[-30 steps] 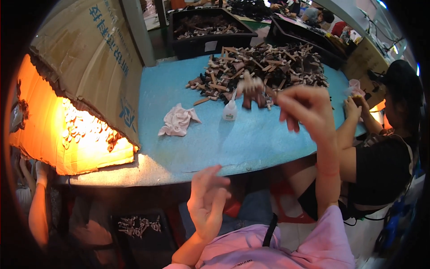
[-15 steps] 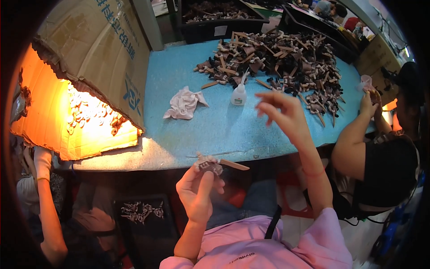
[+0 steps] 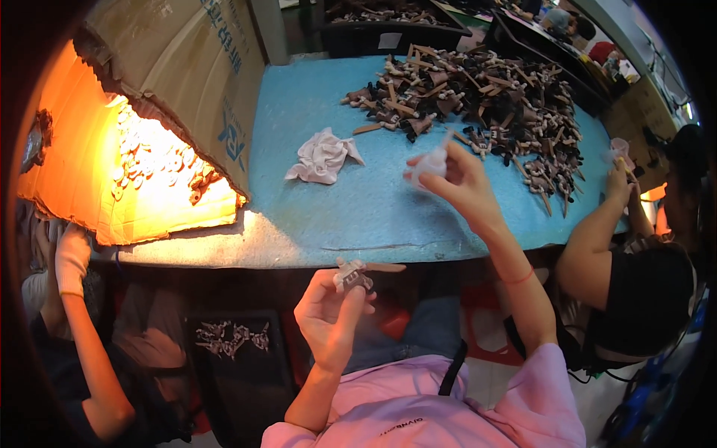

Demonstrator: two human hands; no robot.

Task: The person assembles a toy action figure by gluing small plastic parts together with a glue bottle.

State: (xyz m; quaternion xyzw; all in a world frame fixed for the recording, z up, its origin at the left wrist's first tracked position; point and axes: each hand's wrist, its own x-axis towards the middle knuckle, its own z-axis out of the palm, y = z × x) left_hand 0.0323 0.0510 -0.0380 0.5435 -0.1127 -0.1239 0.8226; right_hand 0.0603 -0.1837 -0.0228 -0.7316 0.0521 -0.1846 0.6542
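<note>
Between the thumb and fingers of my left hand is a small figurine with a flat tan piece sticking out to the right. It is held in front of the table's near edge. Over the blue table, my right hand grips a small white squeeze bottle, its thin nozzle pointing up. The bottle is slightly blurred and partly covered by my fingers. A crumpled pale cloth lies to the left of the bottle.
A big heap of similar figurines covers the table's far right. A torn cardboard box, lit inside, holds small round pieces at left. Below is a black tray with several small parts. Co-workers' arms flank me. A black bin stands behind.
My right hand, empty before, has closed around the squeeze bottle and picked it up off the table. My left hand still holds the figurine. The view has shifted slightly.
</note>
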